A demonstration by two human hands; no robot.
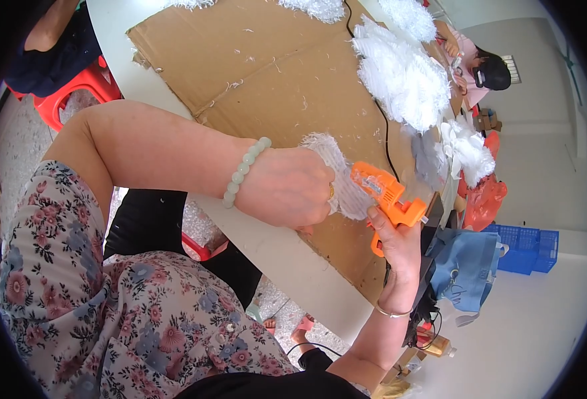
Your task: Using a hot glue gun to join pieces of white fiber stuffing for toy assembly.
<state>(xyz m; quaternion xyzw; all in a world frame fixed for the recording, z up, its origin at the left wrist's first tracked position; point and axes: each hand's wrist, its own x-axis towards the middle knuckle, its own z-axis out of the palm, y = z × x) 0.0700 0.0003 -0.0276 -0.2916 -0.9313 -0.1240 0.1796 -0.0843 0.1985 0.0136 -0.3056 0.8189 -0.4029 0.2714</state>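
We've got our left hand (287,189) clamped round the white fluffy piece (336,174) over the cardboard (273,73) and our right hand (400,243) gripping the orange glue gun (383,196), nozzle right against it, so hot glue could easily hit our fingers.

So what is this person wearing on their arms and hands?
Both forearms are bare. The left wrist carries a bracelet of pale green beads, and the left hand has a gold-coloured ring on one finger. The right hand is bare, with a thin metal bangle at the wrist. A floral short sleeve covers the left upper arm.
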